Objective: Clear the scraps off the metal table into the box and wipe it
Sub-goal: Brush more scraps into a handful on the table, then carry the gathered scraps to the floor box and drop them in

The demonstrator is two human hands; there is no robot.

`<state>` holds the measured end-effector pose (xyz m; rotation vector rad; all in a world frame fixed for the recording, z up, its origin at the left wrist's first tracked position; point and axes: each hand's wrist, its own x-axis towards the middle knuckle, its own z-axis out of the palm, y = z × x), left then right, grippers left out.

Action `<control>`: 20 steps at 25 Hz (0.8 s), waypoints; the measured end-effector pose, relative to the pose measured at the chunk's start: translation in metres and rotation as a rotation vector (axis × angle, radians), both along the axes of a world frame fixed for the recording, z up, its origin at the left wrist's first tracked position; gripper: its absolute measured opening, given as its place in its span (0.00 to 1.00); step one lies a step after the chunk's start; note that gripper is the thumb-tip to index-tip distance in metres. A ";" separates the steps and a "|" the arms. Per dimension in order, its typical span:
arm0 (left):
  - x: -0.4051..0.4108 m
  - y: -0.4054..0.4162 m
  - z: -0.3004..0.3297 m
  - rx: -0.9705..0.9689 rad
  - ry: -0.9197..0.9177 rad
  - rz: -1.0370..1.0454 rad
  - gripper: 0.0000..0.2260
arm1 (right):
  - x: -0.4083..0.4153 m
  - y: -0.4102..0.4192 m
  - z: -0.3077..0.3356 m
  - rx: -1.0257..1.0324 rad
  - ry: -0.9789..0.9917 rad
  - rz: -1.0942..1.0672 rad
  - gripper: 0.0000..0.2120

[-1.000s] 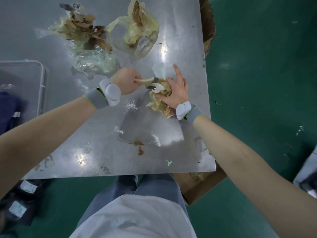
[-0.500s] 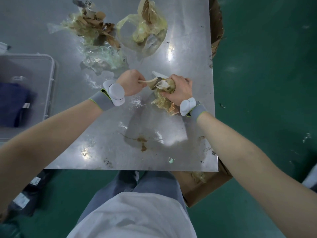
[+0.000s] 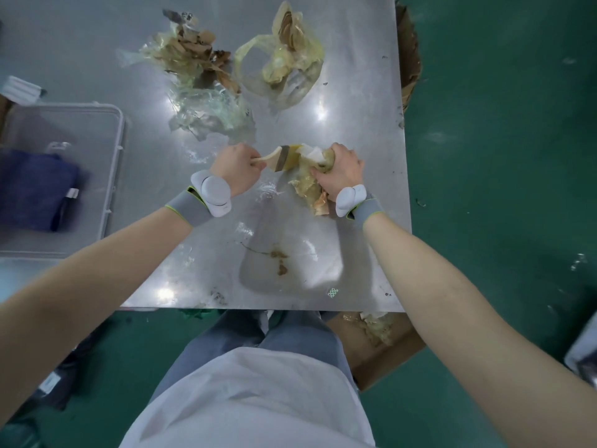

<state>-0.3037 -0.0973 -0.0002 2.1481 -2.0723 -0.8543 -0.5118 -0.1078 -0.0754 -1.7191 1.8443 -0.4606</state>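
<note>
Since a second ago my right hand [image 3: 339, 171] has gone from flat with the fingers spread over the wad of scraps [image 3: 308, 179] to a fist bunched around it; the left hand [image 3: 237, 168] has stayed wrapped around the wooden handle of the brush [image 3: 279, 158]. The brush head now presses against the left side of the wad, just beside my right knuckles, so the scraps sit pinched between bristles and fist near the right edge of the metal table [image 3: 145, 43]. More of the wad trails out below my right hand toward the wrist.

Two further heaps lie well beyond both hands: a brown-paper and clear-film pile [image 3: 197, 76] at the left and a yellowish plastic bag [image 3: 284, 63] to its right. The cardboard box [image 3: 371, 354] sits on the floor under the table's near right corner, with some scraps inside. A brown smear [image 3: 280, 261] marks the table between my forearms.
</note>
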 end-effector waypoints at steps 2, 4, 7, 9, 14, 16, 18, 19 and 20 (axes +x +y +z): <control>0.005 0.010 -0.004 -0.049 0.017 0.001 0.12 | 0.000 0.011 0.005 -0.007 -0.038 -0.096 0.20; 0.014 0.023 -0.007 -0.077 0.079 -0.003 0.13 | -0.001 0.032 0.010 -0.032 -0.074 -0.230 0.18; 0.025 0.045 -0.014 -0.071 0.168 0.048 0.15 | -0.007 0.063 0.015 -0.016 -0.202 -0.450 0.19; 0.028 0.063 -0.019 -0.050 0.203 0.017 0.12 | -0.010 0.094 0.021 -0.028 -0.242 -0.592 0.19; 0.007 0.099 -0.023 0.008 0.253 -0.152 0.11 | -0.026 0.169 0.030 -0.067 -0.233 -0.776 0.18; -0.011 0.112 -0.021 0.018 0.271 -0.214 0.11 | -0.037 0.200 0.032 -0.059 -0.213 -0.858 0.19; -0.033 0.124 -0.019 0.027 0.307 -0.267 0.11 | -0.051 0.229 0.031 -0.071 -0.206 -0.973 0.19; -0.044 0.130 -0.017 0.034 0.320 -0.291 0.11 | -0.058 0.244 0.031 -0.080 -0.205 -1.024 0.19; -0.053 0.136 -0.016 0.045 0.328 -0.315 0.11 | -0.063 0.258 0.031 -0.082 -0.204 -1.069 0.19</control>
